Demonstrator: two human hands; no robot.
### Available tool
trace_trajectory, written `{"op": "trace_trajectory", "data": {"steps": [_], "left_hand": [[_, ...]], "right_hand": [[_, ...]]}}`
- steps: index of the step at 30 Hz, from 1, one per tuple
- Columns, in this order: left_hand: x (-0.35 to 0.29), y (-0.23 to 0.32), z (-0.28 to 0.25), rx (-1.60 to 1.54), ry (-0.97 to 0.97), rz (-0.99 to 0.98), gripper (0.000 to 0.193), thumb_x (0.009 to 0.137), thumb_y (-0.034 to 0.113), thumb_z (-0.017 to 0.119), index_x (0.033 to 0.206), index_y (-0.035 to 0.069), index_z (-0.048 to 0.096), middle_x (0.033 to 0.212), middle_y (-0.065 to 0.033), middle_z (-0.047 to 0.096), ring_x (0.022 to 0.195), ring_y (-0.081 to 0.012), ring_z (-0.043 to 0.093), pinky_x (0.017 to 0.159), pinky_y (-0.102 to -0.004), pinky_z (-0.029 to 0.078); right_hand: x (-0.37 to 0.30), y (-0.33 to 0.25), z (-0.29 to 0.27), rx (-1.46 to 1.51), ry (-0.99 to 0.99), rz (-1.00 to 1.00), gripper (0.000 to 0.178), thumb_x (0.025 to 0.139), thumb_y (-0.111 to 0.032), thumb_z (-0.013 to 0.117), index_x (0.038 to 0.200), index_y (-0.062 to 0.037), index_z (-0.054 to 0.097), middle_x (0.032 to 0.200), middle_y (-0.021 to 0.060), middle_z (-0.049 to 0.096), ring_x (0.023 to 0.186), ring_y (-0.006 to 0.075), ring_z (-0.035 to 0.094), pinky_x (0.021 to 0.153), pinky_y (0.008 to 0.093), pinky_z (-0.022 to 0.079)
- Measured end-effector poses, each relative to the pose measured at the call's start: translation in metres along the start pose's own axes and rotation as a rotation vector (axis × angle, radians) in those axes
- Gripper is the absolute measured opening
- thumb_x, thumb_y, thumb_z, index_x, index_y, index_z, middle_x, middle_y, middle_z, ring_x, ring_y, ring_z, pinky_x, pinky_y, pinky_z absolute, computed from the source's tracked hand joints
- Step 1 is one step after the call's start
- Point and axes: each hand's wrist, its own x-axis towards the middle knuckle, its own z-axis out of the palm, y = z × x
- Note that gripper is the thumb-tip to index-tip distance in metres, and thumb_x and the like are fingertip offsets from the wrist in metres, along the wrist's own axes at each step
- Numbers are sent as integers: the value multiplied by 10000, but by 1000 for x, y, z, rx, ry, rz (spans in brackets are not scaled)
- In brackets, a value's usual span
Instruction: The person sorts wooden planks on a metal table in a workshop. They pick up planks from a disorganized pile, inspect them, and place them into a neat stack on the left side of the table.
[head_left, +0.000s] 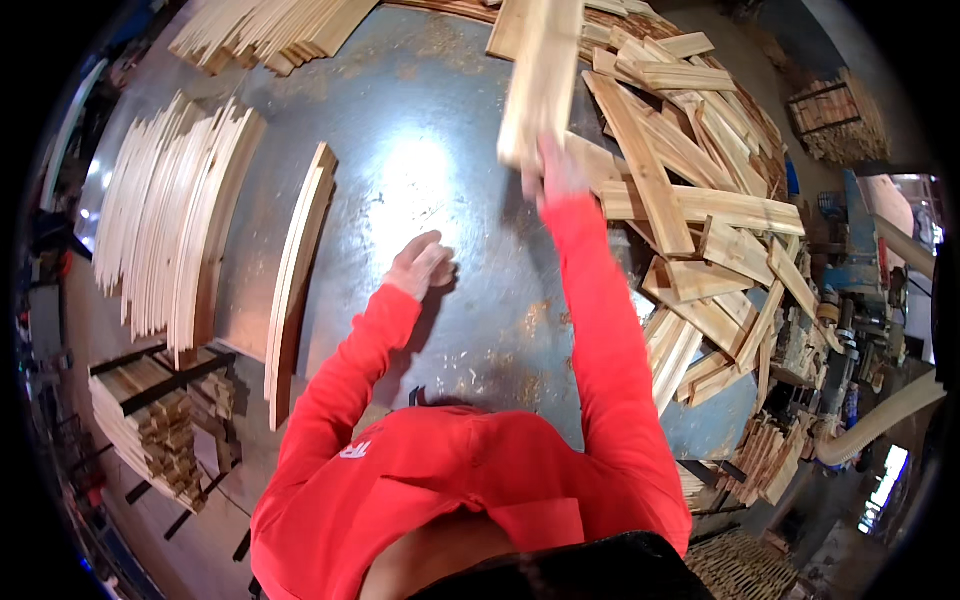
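My right hand (556, 178) is closed round the near end of a pale wooden board (545, 80). The board points away from me over the right part of the metal table, and hand and board are slightly blurred. My left hand (422, 265) hovers over or rests on the middle of the table, its fingers curled together and no board in it. Left of that hand, a narrow stack of boards (298, 280) lies lengthwise on the table. A loose heap of boards (690, 160) spreads to the right of my right hand.
The grey metal table (400, 130) has scattered wood chips. At its left lies a row of boards (180, 220), with another bundle (275, 30) at the far left. Stacked wood (150, 430) stands on a rack beyond the left edge. Machinery and a hose (885, 415) are at the right.
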Motion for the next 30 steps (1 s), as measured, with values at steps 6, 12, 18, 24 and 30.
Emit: {"op": "trace_trajectory", "data": {"steps": [6, 12, 18, 24, 30], "left_hand": [[49, -4, -34, -169, 96, 101, 542, 931, 167, 609, 1364, -86, 403, 931, -123, 625, 728, -173, 582, 639, -301, 497], [80, -11, 22, -289, 23, -24, 544, 933, 208, 623, 1365, -47, 412, 966, -147, 614, 754, -202, 566, 620, -324, 475], [63, -38, 126, -716, -458, -159, 625, 881, 336, 675, 1354, 0, 443, 1254, -194, 581, 1127, -349, 587, 975, -471, 496], [87, -32, 61, -537, 13, -104, 389, 846, 60, 607, 1205, -67, 532, 1064, -199, 646, 1035, -338, 634, 957, -470, 524], [9, 10, -7, 697, 305, -83, 456, 756, 291, 730, 1147, 71, 654, 1020, -140, 703, 918, -256, 672, 818, -361, 508]], "right_hand": [[129, -54, -15, -1518, 622, -307, 891, 748, -485, 760, 1439, -100, 350, 1288, 198, 546, 1149, 365, 570, 955, 488, 474], [114, 12, -168, -1639, 285, 385, 744, 753, -481, 744, 1307, -68, 468, 1242, 188, 608, 1173, 339, 578, 938, 447, 476], [-19, 16, -122, -766, -349, 257, 863, 787, -579, 682, 1428, -71, 405, 1211, 180, 638, 1254, 306, 525, 1043, 404, 399], [26, -34, -181, -2083, -275, -51, 1114, 623, -501, 801, 1523, -195, 220, 1561, 126, 277, 1441, 342, 261, 1147, 615, 155], [73, 15, -209, -2206, -313, 79, 1124, 540, -245, 869, 1476, -118, 260, 1345, 157, 496, 1234, 355, 516, 1046, 492, 389]]}}
